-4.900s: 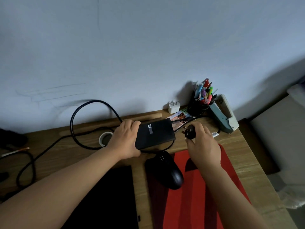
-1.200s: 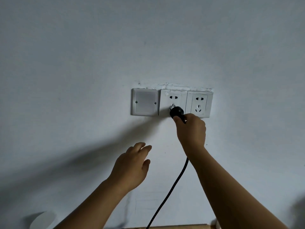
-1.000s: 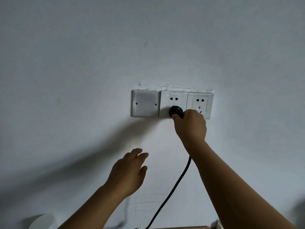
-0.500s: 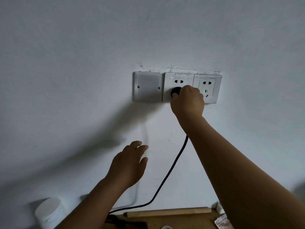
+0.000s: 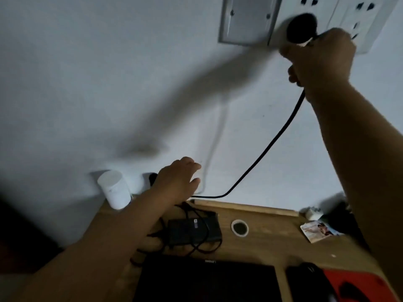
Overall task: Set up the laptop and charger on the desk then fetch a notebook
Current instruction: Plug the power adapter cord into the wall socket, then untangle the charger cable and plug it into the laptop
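Your right hand (image 5: 320,55) grips the black plug (image 5: 302,27) at the wall socket (image 5: 327,5).

The cable (image 5: 272,140) hangs from your fist down to the counter (image 5: 268,240), where the charger brick (image 5: 194,231) lies in loose cord behind the dark laptop (image 5: 207,282). Your left hand (image 5: 177,178) hovers released, fingers spread, near the wall beside a white cylinder (image 5: 114,189). A tape roll (image 5: 239,227) sits right of the brick.

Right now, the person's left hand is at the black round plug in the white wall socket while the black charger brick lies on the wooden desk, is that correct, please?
Not quite: in the head view it is the right hand at the black round plug in the white wall socket; the left hand hovers lower. The black charger brick does lie on the wooden desk.
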`<state>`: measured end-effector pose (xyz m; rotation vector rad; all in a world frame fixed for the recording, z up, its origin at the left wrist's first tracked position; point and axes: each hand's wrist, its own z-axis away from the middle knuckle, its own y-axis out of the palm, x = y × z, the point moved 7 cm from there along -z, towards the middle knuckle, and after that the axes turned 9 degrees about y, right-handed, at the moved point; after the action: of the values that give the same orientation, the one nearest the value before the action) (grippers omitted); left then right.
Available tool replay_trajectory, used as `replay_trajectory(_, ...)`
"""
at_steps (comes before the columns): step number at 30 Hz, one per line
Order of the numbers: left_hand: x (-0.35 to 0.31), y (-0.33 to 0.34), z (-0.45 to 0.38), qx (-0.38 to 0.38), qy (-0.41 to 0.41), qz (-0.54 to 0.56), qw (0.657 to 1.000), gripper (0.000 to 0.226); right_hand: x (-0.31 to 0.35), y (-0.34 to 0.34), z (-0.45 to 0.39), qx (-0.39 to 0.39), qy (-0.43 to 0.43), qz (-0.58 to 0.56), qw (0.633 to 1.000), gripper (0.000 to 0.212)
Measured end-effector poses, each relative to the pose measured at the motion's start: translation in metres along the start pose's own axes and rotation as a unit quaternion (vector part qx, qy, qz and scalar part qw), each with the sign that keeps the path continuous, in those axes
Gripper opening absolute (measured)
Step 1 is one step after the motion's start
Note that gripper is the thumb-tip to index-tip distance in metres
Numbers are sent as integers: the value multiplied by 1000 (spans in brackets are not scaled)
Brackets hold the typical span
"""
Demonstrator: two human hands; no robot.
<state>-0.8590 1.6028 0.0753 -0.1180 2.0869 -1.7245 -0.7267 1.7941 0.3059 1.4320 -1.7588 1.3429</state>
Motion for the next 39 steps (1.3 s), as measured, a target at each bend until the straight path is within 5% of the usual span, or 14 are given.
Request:
replay_trajectory(3,31,41,28,42,-27,21,999,43,-61,19,50,37,52,-106,992,51)
replay_trajectory(9,74,106,72,113,-65,12,991,37,-208,73,159,156,177,-1,972,71)
replay_trajectory(17,77,171,72,169,-51,21,984,58,-288,131,249,309,151,164,925,51)
replay_trajectory(24,76,214,42,199,-9,-30,979,89,-318,156,273,363,128,217,897,43)
replay_trajectory(31,76,229,28,229,13,-19,973,96,-312,181,282,437,210,62,872,7)
replay_trajectory(39,108,172,42,199,18,-42,979,90,-314,161,246,303,279,-45,910,21)
